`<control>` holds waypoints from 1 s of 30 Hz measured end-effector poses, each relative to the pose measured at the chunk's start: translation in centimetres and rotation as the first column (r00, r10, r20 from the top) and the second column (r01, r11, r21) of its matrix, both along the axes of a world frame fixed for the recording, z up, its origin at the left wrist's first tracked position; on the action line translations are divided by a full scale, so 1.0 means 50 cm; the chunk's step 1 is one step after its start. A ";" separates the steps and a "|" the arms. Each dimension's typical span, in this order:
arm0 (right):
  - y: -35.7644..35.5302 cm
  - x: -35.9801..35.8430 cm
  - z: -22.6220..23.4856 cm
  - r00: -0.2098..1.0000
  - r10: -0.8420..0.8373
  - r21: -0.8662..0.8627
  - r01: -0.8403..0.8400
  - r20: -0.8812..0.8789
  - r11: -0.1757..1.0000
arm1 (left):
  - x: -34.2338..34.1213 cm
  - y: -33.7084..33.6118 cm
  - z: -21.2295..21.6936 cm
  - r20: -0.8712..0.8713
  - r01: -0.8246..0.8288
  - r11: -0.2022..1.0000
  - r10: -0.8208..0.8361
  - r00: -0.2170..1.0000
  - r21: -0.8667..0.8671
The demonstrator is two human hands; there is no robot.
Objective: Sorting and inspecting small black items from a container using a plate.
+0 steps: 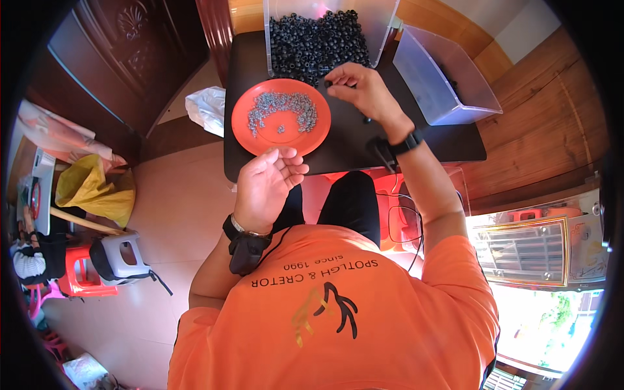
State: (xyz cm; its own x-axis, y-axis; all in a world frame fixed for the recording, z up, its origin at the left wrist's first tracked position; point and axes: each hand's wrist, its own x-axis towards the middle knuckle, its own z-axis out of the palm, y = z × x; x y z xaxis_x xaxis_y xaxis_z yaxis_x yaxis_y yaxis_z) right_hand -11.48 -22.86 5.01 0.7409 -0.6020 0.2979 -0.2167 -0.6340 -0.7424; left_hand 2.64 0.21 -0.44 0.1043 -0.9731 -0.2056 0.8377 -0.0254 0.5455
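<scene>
My right hand [365, 94] is over the dark table, just in front of a clear bin. Its thumb and fingertips pinch a small round black piece [327, 84]. Palm up, my left hand [268, 185] is at the near edge of an orange-red plate [241, 125]. The left fingers are curled, with thumb and forefinger pressed together. Whatever they may hold is too small to make out. On the plate lies a ring-shaped spread of small silvery metal parts [304, 112]. A heap of black pieces [318, 42], some showing a hole, fills the bin and spills from its front.
The clear bin [383, 14] stands at the back of the dark table [351, 140]. To the right, a second translucent bin [448, 116] holds a few dark pieces. A white plastic bag [207, 109] is at the table's left. Stools [123, 259] and a yellow bag [96, 188] are farther left.
</scene>
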 end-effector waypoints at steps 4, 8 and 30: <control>0.131 -0.015 0.005 0.976 0.170 0.053 -0.178 0.138 0.983 | -0.008 -0.019 0.010 0.041 -0.009 1.000 0.009 0.999 -0.007; 0.199 -0.012 -0.010 0.954 0.239 0.017 -0.245 0.179 0.969 | -0.017 -0.026 0.005 0.046 0.061 0.997 -0.059 0.997 -0.052; 0.120 0.008 -0.031 1.000 0.022 -0.164 -0.021 0.006 0.986 | 0.024 0.034 -0.029 0.053 -0.061 0.991 0.067 0.996 -0.117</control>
State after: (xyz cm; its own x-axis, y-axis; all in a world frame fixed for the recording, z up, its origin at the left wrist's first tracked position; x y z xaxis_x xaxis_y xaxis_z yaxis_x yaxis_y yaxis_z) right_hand -11.07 -16.86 3.49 0.7505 -0.5282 0.3972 -0.1959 -0.7518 -0.6296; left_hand 3.83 1.94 -1.87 0.1755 -0.9809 -0.0842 0.8031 0.0932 0.5885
